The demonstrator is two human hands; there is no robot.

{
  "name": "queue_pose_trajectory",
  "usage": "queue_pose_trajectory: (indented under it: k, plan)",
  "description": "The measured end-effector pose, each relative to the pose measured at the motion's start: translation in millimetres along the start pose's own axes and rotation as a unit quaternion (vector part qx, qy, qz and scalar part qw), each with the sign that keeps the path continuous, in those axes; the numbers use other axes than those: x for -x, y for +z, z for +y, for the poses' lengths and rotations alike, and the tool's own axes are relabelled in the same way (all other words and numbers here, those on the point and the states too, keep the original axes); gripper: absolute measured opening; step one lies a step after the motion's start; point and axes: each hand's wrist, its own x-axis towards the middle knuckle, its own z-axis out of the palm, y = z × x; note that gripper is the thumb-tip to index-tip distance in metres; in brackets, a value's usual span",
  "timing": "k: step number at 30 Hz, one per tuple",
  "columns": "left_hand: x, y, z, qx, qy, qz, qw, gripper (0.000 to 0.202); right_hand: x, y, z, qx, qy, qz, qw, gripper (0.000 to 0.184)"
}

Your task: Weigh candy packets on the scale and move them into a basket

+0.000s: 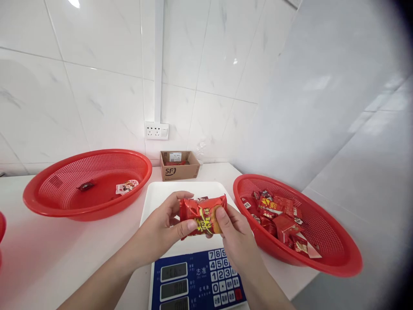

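Both hands grip a red snack packet (203, 211) with yellow lettering, held above the white pan of a digital scale (155, 202). My left hand (171, 224) pinches its left end, thumb across the front. On the right end, my right hand (234, 226) presses with its thumb. Behind the packet, part of another small dark-red wrapper (201, 198) shows; I cannot tell whether it is held or lies on the pan. Below the hands, the scale's blue keypad panel (200, 271) is partly covered by my right wrist.
On the right a red mesh basket (335, 241) holds several red packets (284, 224). A second red basket (87, 159) at left holds a few small packets. A cardboard box (182, 172) stands behind the scale, against the tiled wall with a socket (156, 130).
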Motion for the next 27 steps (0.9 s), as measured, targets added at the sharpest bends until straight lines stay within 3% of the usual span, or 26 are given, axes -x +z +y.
queue_pose_trajectory:
  k: [3,7,10,14,22,27]
  plan:
    - [0.0,-2.1,4.4,0.004,0.015,-0.011,1.0,0.033,2.9,3.5,1.2,-0.052,0.01,-0.021,0.998,0.035]
    - [2.7,-4.1,9.3,-0.005,0.025,0.03,0.999,0.029,7.7,3.9,-8.0,-0.034,0.019,-0.089,0.995,0.037]
    - [5.3,-4.2,11.2,-0.007,0.019,0.024,0.999,0.029,11.5,4.4,-14.0,-0.011,0.036,-0.126,0.991,0.038]
    - [7.1,-3.6,13.8,-0.02,0.025,0.022,0.999,0.031,15.4,7.5,-15.8,0.013,0.036,-0.118,0.992,0.033]
    - [9.2,-3.7,14.8,-0.052,0.009,0.0,0.999,0.035,20.7,13.8,-11.8,0.037,0.001,-0.045,0.998,0.029]
    - [13.0,-1.5,15.3,-0.019,0.005,-0.026,0.999,0.029,23.4,15.8,-13.7,0.025,-0.004,-0.108,0.994,0.038]
